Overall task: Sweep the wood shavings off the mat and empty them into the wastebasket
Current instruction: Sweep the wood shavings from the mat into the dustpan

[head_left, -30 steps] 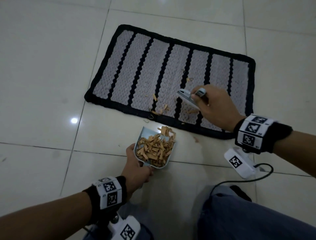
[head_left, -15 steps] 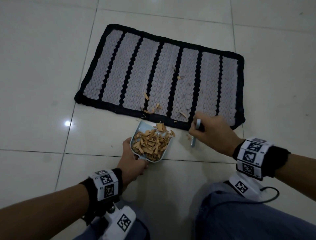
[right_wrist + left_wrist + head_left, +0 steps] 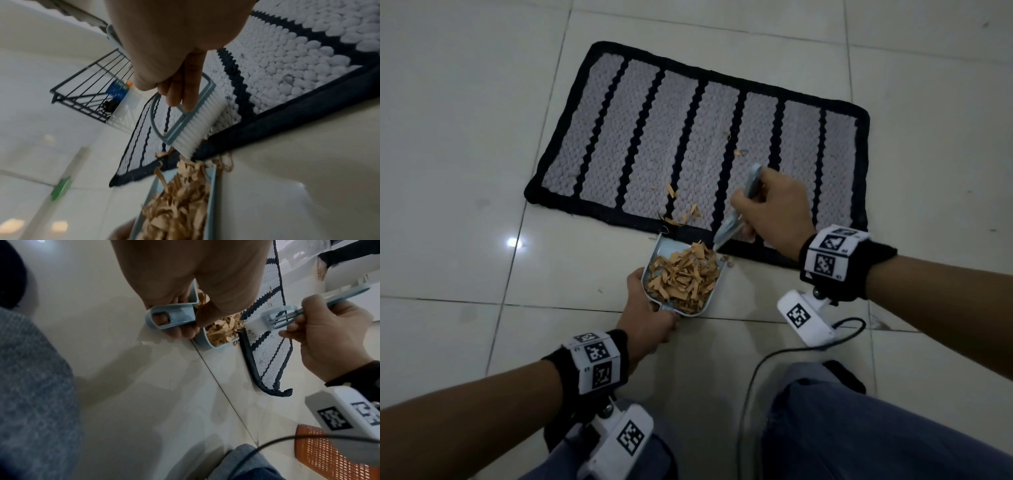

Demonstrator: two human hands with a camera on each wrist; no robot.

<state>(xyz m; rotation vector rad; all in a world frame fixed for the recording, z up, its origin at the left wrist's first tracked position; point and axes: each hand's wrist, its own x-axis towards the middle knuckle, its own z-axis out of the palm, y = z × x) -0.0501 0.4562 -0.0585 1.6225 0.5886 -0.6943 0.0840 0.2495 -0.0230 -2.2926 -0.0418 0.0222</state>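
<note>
A grey mat (image 3: 640,144) with black stripes and a black border lies on the tiled floor. A few wood shavings (image 3: 681,214) stay on it near its front edge. My left hand (image 3: 650,318) grips the handle of a light blue dustpan (image 3: 705,301) heaped with shavings (image 3: 683,277), its lip at the mat's border. My right hand (image 3: 774,209) grips a small blue brush (image 3: 729,228); its white bristles (image 3: 197,128) touch the mat's front edge just above the pan. An orange mesh wastebasket (image 3: 320,456) shows at the lower right of the left wrist view.
My knees in jeans (image 3: 859,428) are at the bottom of the head view, with a black cable (image 3: 756,370) trailing over the floor. A black wire rack (image 3: 92,91) with a blue item stands beyond the mat. A green scrap (image 3: 61,188) lies on the tiles.
My right hand drew the brush from the mat's middle down to its front edge, then angled it at the pan's lip. The dustpan in my left hand stayed by the border.
</note>
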